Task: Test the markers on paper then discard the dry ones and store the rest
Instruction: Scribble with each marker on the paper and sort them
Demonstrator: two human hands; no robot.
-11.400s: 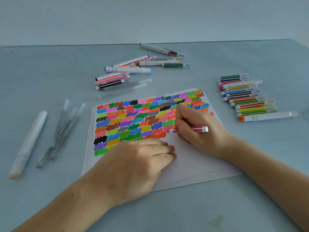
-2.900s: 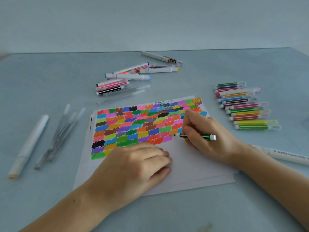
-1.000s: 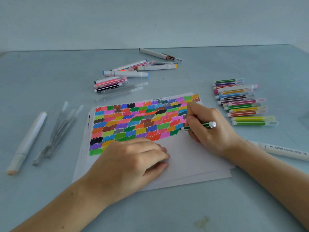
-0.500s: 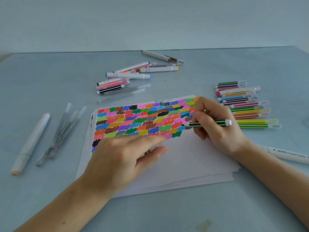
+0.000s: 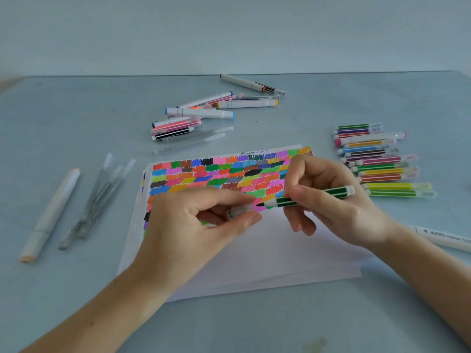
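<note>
The right hand [image 5: 331, 200] is gripping the green marker [image 5: 309, 196] level above the paper [image 5: 267, 245], tip aimed at the clear cap [image 5: 240, 210] the left hand [image 5: 204, 220] is pinching just beside it, seemingly for recapping.

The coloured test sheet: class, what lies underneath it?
Under the coloured test sheet, edges of more white paper show, stacked on the table. How many sheets, or anything beneath them, is covered.

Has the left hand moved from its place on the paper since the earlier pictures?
Yes. The left hand has lifted off the paper and moved right, toward the green marker, now pinching a clear cap.
</note>
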